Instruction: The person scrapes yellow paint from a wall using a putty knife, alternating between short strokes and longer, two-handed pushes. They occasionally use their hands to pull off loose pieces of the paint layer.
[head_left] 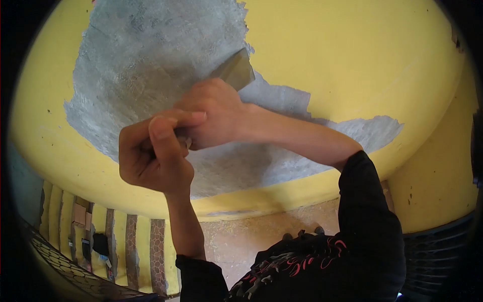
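Note:
My right hand (214, 113) is closed round the handle of a scraper, whose wide flat blade (237, 70) lies at the ragged edge of the yellow paint (322, 50) on the wall. Grey bare plaster (136, 55) spreads behind and to the left of the blade. My left hand (158, 151) is beside and slightly below the right one, its fingers curled and touching the right hand near the handle's end. Most of the handle is hidden by my hands.
Yellow and brown patterned steps (143, 251) run along the lower left, with boxes (79, 214) and a black item (100, 244) on them. A metal grille (65, 261) is at the bottom left, dark bars (437, 251) at the lower right. Tan floor (226, 241) lies below the wall.

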The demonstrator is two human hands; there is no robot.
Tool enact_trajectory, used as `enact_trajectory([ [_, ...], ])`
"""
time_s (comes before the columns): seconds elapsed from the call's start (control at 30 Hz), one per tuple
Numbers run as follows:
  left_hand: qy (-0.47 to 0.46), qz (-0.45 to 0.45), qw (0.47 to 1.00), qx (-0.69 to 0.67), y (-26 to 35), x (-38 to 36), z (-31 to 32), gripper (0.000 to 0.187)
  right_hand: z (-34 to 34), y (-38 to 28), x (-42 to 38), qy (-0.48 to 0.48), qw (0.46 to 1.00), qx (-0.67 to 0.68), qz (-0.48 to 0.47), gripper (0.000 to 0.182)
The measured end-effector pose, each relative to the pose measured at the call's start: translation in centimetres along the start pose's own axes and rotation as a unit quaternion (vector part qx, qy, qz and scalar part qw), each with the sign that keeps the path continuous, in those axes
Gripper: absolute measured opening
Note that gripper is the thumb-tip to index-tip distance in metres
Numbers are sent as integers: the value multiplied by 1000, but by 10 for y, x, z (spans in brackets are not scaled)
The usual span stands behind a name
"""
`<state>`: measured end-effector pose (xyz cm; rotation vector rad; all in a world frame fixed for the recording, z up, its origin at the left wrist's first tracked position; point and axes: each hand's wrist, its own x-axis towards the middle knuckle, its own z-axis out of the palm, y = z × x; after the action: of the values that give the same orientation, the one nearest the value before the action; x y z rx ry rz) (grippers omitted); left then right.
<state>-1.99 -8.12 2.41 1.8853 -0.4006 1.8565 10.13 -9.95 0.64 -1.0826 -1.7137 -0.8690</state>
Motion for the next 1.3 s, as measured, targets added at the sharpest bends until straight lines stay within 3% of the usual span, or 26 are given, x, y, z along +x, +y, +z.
enact_trajectory([
  [0.13,27,-36,999,20,0,4,-4,20,8,-2,7,30,999,-28,-28,22],
  [0.2,53,-67,996,3,-6,3,-5,17,12,0,9,-6,999,-46,-10,15],
  [0.3,38,-2,999,23,-12,-1,3,14,-3,-1,5,-35,997,-71,-3,13],
  [0.4,36,-42,998,0,-12,5,-9,12,5,-3,8,-47,992,-108,-35,12],
  [0.53,56,-23,998,-23,-22,1,2,11,4,6,4,-15,995,-89,-39,13],
  [0.63,53,-33,998,-14,-18,-2,-1,12,5,-2,1,-5,996,-92,11,13],
  [0.7,41,-45,998,-27,-21,4,-7,13,8,0,5,5,994,-104,-31,14],
  [0.8,87,-3,995,-39,-22,2,9,15,5,9,4,43,997,-51,-40,14],
  [0.9,56,4,998,-19,-21,-3,4,16,3,4,1,37,994,-85,-54,13],
  [1.03,62,-44,997,-18,-32,0,-3,17,17,11,4,33,993,-103,-45,13],
  [1.13,135,-22,988,-71,-39,-10,25,17,3,23,-10,55,988,-121,-79,13],
  [1.2,-19,-11,1000,19,-40,-14,39,16,-20,34,-25,71,987,-138,-51,14],
  [1.23,0,19,1000,12,-40,-15,41,15,-25,35,-29,44,986,-150,-53,16],
  [1.3,13,7,999,-47,-33,-17,40,13,-23,27,-28,77,984,-146,-62,15],
])
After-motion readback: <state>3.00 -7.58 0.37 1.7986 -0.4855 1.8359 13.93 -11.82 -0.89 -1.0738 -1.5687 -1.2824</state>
